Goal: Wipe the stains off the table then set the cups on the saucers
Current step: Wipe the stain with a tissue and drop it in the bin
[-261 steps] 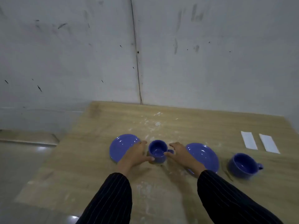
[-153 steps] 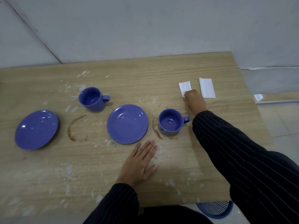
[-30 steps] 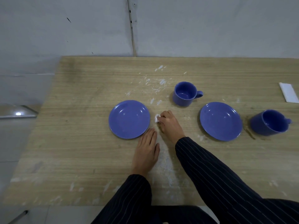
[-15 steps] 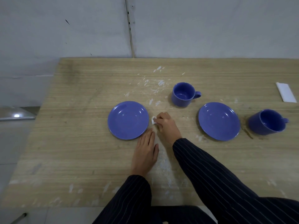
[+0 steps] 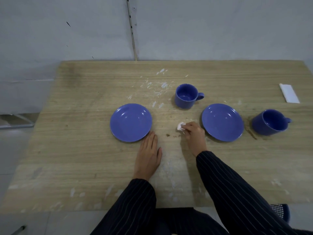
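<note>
Two blue saucers lie on the wooden table [image 5: 81, 150]: the left saucer [image 5: 131, 122] and the right saucer [image 5: 222, 122]. One blue cup [image 5: 186, 95] stands behind the gap between them. A second blue cup [image 5: 270, 122] stands right of the right saucer, beside a brown stain [image 5: 251, 132]. My right hand [image 5: 193, 133] is closed on a crumpled white tissue [image 5: 180, 126], pressed to the table between the saucers. Small brown specks [image 5: 171, 135] lie just left of it. My left hand [image 5: 149, 155] rests flat, fingers together, near the left saucer's front edge.
A folded white tissue [image 5: 288, 93] lies at the far right of the table. White flecks [image 5: 157, 89] are scattered behind the saucers and along the front edge. A grey wall stands behind the table. A blue mesh basket [image 5: 279, 212] sits on the floor at the lower right.
My right hand with the tissue has slid rightward, from beside the left saucer toward the right saucer. The left hand, cups and saucers stay put.
</note>
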